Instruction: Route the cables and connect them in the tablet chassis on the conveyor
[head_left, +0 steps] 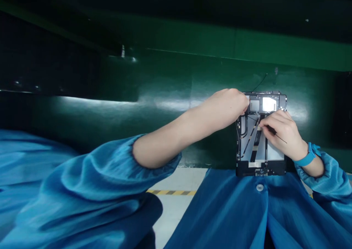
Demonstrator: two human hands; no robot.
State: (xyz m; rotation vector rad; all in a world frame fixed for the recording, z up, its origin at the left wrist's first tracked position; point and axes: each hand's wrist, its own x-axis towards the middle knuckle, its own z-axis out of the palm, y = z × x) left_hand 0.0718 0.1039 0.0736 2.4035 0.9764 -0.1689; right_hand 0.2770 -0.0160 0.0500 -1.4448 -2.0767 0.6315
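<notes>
An opened tablet-like device (271, 146) lies at the front edge of the green work surface, its inner metal plate, dark flex cables and black frame showing. My left hand (231, 104) is closed at its upper left corner; the fingertips are turned away, so what they grip is hidden. Over the middle of the device, my right hand (283, 132) pinches a thin black wire (281, 139), whose tail sticks out below the fingers. Another thin black wire (260, 82) rises from the device's top edge; whether the two are one piece I cannot tell.
The green work surface (165, 84) stretches behind and to the left, with a dark raised block (68, 69) at left. Dark shapes stand at the far right. Below the front edge is a pale floor (176, 212) with a yellow-and-black stripe. Blue cloth (27, 150) fills the left edge.
</notes>
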